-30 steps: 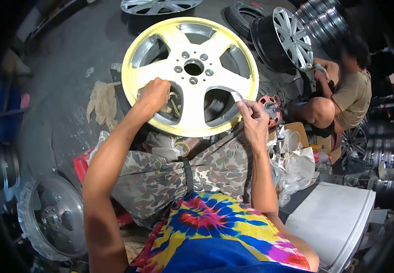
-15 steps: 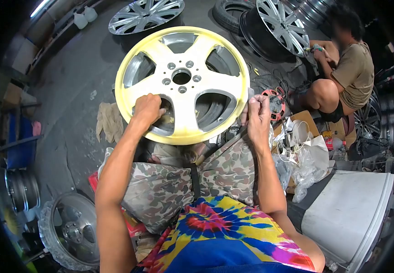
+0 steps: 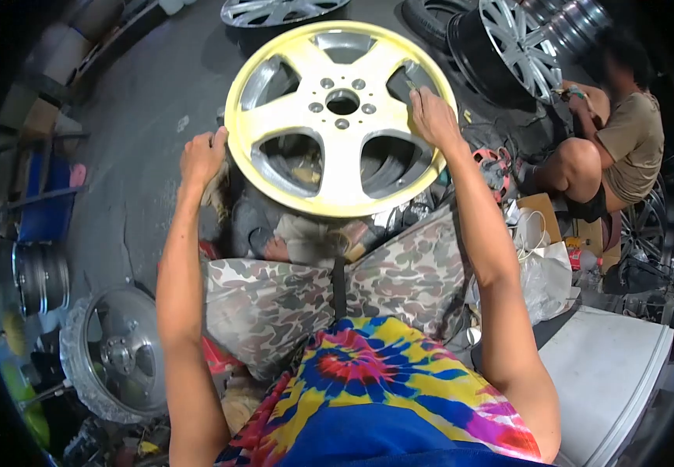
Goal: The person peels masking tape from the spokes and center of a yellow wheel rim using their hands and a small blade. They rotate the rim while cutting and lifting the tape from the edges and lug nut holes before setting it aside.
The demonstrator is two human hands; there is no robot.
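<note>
A large five-spoke wheel [image 3: 341,167], pale yellow on its face with bare metal in the window edges, lies face up in front of my knees. At its left outer edge is my left hand [image 3: 202,159], fingers curled and thumb against the rim. My right hand [image 3: 434,118] is over the right side of the wheel, beside the upper right window. Its fingers are pinched together, and a small thin dark thing shows at the fingertips, too small to name.
Silver wheels stand at the top [image 3: 282,11] and upper right [image 3: 512,47], near a tire [image 3: 429,22]. A co-worker [image 3: 625,148] crouches at the right. Plastic bags [image 3: 543,288] and a white panel [image 3: 609,373] are at lower right, a wrapped wheel [image 3: 119,354] at lower left.
My left hand has moved from the lower left window to the outer left edge. My right hand has gone from the outer right edge up onto the wheel's face. The view has shifted.
</note>
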